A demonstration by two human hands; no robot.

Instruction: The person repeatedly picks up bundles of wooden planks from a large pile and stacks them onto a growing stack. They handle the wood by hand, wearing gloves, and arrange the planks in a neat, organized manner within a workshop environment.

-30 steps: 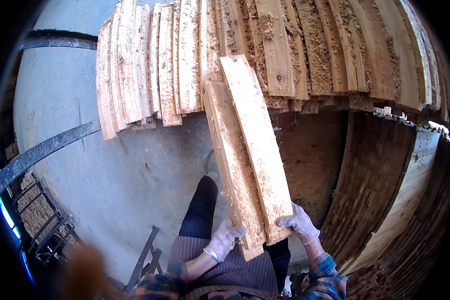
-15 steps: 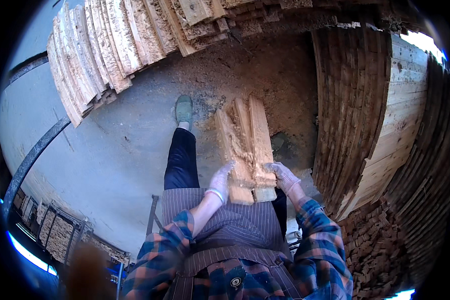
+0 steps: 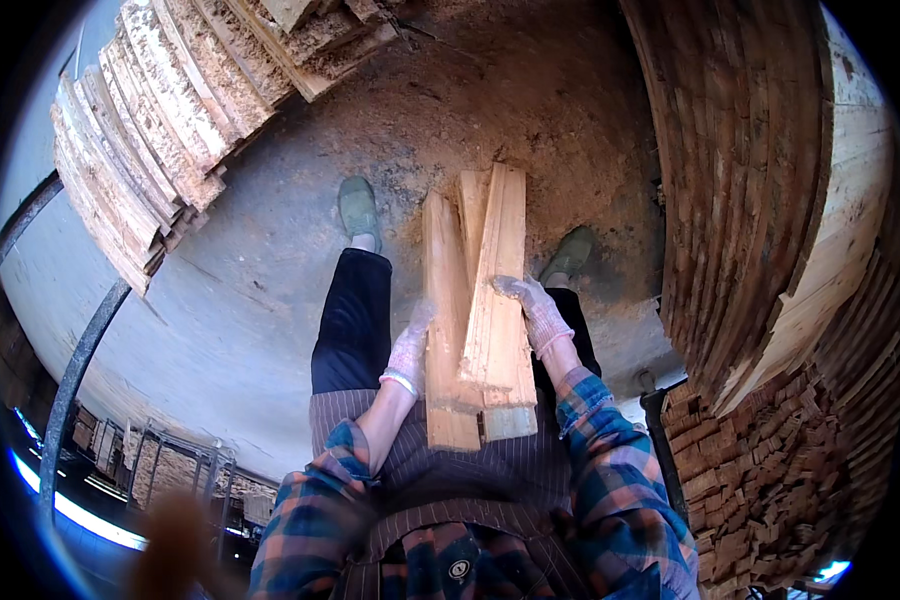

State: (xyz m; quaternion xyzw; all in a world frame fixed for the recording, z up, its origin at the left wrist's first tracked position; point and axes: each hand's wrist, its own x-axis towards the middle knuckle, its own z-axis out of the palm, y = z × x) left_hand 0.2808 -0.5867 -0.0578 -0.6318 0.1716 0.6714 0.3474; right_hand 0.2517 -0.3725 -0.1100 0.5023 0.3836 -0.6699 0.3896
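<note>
Several short wooden boards (image 3: 448, 330) lie in a loose bundle over my lap, their far ends fanned apart. My left hand (image 3: 410, 348), in a pale knit glove, is closed along the bundle's left edge, its fingertips partly hidden. On the other side my right hand (image 3: 532, 310), gloved too, is closed round the edge of the top right board (image 3: 500, 290), thumb over its upper face. That board lies slightly aslant across the ones under it. A striped apron (image 3: 340, 415) covers my lap beneath the near ends.
Rough boards are stacked in a tall pile (image 3: 180, 90) at the far left. Another high board stack (image 3: 750, 190) rises at the right, above a heap of short wood pieces (image 3: 760, 470). Sawdust (image 3: 510, 110) covers the floor ahead. A curved metal bar (image 3: 80, 370) stands at left.
Loose shavings have gone from the boards' upper faces. My right hand has moved farther up the bundle, and the top right board now lies more aslant. My view has shifted, showing my right shoe.
</note>
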